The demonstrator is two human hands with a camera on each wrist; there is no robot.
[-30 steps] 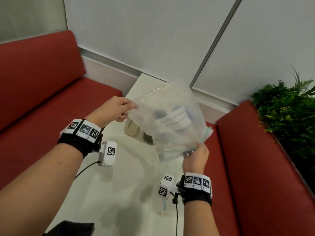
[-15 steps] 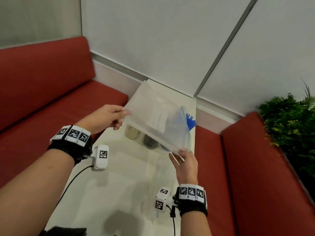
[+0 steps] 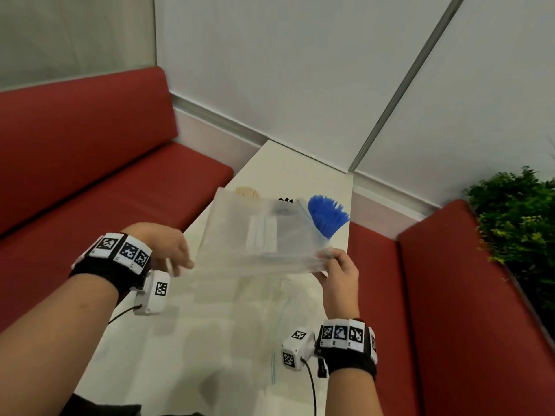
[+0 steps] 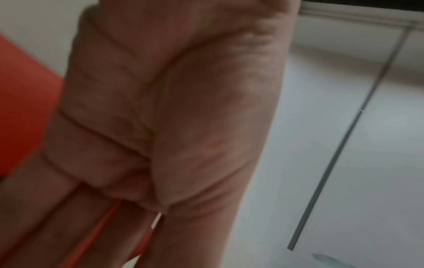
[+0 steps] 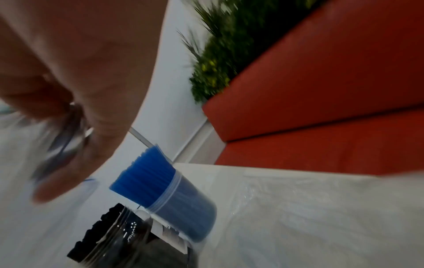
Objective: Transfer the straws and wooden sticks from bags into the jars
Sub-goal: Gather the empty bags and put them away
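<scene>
An empty clear zip bag [image 3: 264,241] hangs nearly flat above the white table [image 3: 186,340]. My right hand [image 3: 336,262] pinches its near right corner; the right wrist view shows the bag [image 5: 64,137] between thumb and fingers. My left hand [image 3: 177,253] is blurred at the bag's left edge, and the left wrist view shows that hand [image 4: 160,127] with straight fingers and nothing in it. Behind the bag stand a jar of blue straws [image 3: 327,217] [image 5: 165,190], a jar of black straws [image 3: 285,201] [image 5: 110,235] and a jar of wooden sticks [image 3: 247,192], partly hidden.
A second clear bag [image 3: 270,325] lies flat on the table under my hands. Red benches [image 3: 90,175] [image 3: 450,310] run along both sides of the narrow table. A green plant [image 3: 516,223] stands at the right. A dark object [image 3: 105,406] lies at the near edge.
The bag has swung down from a raised tilt to nearly flat over the table. My left hand has let go of its far corner and dropped toward me. My right hand keeps its pinch.
</scene>
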